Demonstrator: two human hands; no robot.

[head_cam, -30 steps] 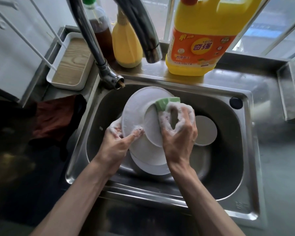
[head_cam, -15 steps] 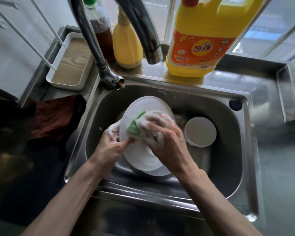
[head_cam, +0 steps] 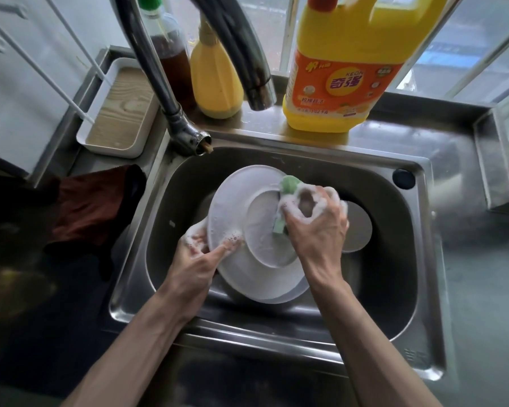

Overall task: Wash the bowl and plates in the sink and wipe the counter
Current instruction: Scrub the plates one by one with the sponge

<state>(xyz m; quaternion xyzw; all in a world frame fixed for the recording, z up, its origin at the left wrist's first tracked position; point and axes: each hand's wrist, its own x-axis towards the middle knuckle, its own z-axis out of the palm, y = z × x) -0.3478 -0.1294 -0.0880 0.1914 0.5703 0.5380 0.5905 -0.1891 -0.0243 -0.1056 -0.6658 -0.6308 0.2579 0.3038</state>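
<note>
The counter [head_cam: 482, 289] around the basin looks wet and streaked, and a dark red cloth [head_cam: 91, 207] lies untouched on its left side, so wiping seems not yet begun. The sink [head_cam: 428, 259] holds every dish, and no water runs from the tap [head_cam: 259, 95]; nothing appears rinsed or set aside. The top plate [head_cam: 238, 201] is held tilted over the basin, filmed with suds. A second plate [head_cam: 288, 292] lies just beneath it. A smaller round dish [head_cam: 360, 227], likely the bowl, sits to the right, partly hidden. The left hand [head_cam: 194, 259] grips the top plate's left edge, thumb on top. The right hand [head_cam: 318, 227], fingers curled, presses a foamy green sponge [head_cam: 288, 183] onto that plate. I judge this the soaping stage, with rinsing, the other dishes and the counter all left
</note>
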